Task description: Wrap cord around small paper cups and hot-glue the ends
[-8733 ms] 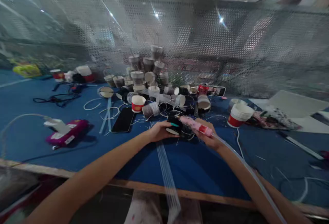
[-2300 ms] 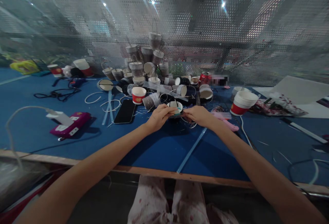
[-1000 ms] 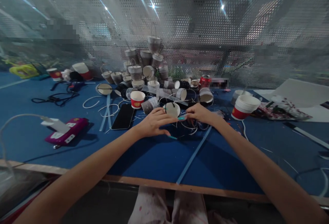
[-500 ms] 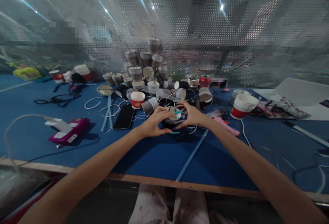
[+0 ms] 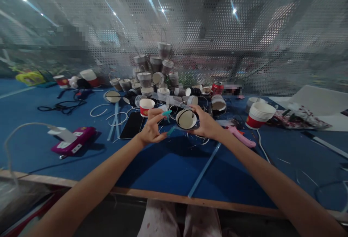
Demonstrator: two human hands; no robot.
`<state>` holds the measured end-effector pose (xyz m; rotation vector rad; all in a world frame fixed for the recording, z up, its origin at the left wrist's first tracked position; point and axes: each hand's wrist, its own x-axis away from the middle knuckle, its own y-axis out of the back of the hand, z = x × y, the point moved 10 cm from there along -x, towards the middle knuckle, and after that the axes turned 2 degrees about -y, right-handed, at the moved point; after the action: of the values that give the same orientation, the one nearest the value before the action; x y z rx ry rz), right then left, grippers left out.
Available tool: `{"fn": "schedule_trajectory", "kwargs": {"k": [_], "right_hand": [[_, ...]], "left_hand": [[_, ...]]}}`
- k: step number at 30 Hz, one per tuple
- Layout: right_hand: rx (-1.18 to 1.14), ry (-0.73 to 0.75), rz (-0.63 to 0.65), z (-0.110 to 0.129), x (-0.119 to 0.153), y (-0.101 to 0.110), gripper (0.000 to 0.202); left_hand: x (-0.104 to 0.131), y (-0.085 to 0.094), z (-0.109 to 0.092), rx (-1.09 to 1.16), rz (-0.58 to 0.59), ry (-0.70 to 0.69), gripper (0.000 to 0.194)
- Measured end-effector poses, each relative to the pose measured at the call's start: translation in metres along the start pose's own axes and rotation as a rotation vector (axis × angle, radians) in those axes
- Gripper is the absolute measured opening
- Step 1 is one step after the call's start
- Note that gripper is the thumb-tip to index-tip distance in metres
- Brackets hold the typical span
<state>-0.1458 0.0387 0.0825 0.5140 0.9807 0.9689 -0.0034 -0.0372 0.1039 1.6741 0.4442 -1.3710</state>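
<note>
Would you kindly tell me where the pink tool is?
In the head view, the pink tool lies on the blue table, right of the right hand and left of the stacked paper cups.

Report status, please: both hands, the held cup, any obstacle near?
Right hand holding cup, mouth facing camera. Left hand open, apart from it. Piled cups beyond.

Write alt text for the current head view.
The right hand holds a cup, opening toward the camera, with a black strip curving across it; the left hand is open beside it. Behind them, more cups are piled on a blue table, and a pink tool lies to the right.
</note>
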Motion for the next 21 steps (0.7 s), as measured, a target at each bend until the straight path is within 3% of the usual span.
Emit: {"fn": "schedule_trajectory", "kwargs": {"k": [4, 7, 9, 12, 15, 18, 21], "right_hand": [[0.148, 0.035, -0.060, 0.007, -0.001, 0.010, 0.078], [0.242, 0.007, -0.131, 0.010, 0.000, 0.020, 0.076], [0.288, -0.008, -0.156, 0.015, 0.001, 0.023, 0.075], [0.360, -0.008, -0.181, 0.028, 0.004, 0.025, 0.071], [0.361, -0.039, -0.202, 0.038, 0.005, 0.026, 0.069], [0.168, -0.141, -0.162, 0.033, 0.005, 0.024, 0.070], [-0.140, -0.266, -0.036, 0.019, 0.004, 0.015, 0.067]], "left_hand": [[-0.001, -0.013, 0.018, 0.033, 0.152, 0.196, 0.065], [0.008, -0.037, 0.032, 0.129, 0.304, 0.416, 0.085], [0.015, -0.050, 0.036, 0.210, 0.337, 0.523, 0.100], [0.018, -0.057, 0.035, 0.341, 0.260, 0.554, 0.104], [0.016, -0.055, 0.035, 0.438, 0.151, 0.590, 0.091], [0.015, -0.050, 0.039, 0.488, 0.049, 0.690, 0.072], [0.017, -0.050, 0.045, 0.593, -0.047, 0.809, 0.056]]}}
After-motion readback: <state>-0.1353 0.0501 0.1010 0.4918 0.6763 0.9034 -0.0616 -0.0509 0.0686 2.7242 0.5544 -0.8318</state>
